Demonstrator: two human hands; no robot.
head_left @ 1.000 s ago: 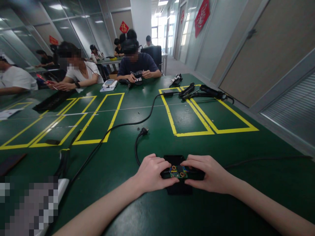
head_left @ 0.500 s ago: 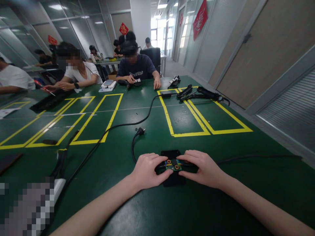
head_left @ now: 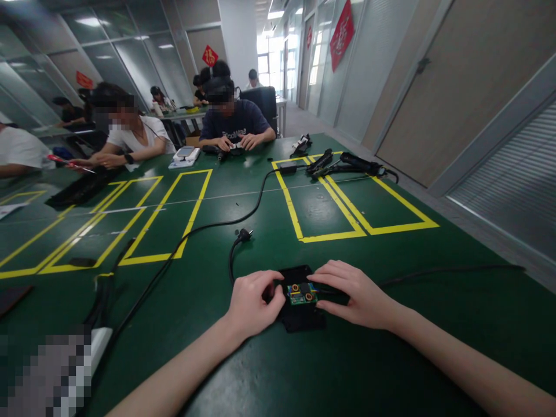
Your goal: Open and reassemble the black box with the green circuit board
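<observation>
Board between your two hands, set over the black casing

The green circuit board (head_left: 303,293) sits over the black casing (head_left: 306,322) on the counter (head_left: 243,376), right in front of you. You seem to be positioning the board and its wiring. Your left hand (head_left: 257,302) is curled at the board's left end, thumb and forefinger slightly apart; whether it grips anything, I cannot tell. Your right hand (head_left: 353,295) spreads thumb and forefinger around the right end, where dark wiring runs between them; firm grip or light touch is unclear. The next move probably calls for levelling the board with both hands, without straining the wires. Beyond your left hand lies a plug (head_left: 245,235); a black cable (head_left: 456,269) trails off past your right.
</observation>
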